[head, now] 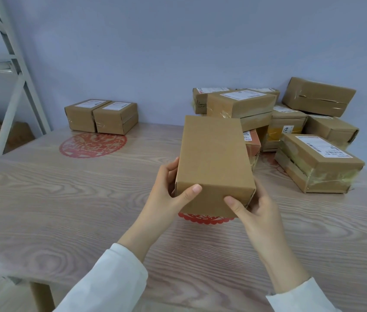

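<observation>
Firmly gripped plain box (214,154), labelled parcels (241,104) behind

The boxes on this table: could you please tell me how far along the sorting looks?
Done: two labelled boxes stand side by side at the far left, by a red cutout. In hand: the left hand and right hand hold a plain box, no label showing, over a second red cutout. Left: a pile of boxes waits at the right.

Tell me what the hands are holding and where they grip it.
A box, at its near end: left hand on its left corner, right hand on its right corner.
</observation>
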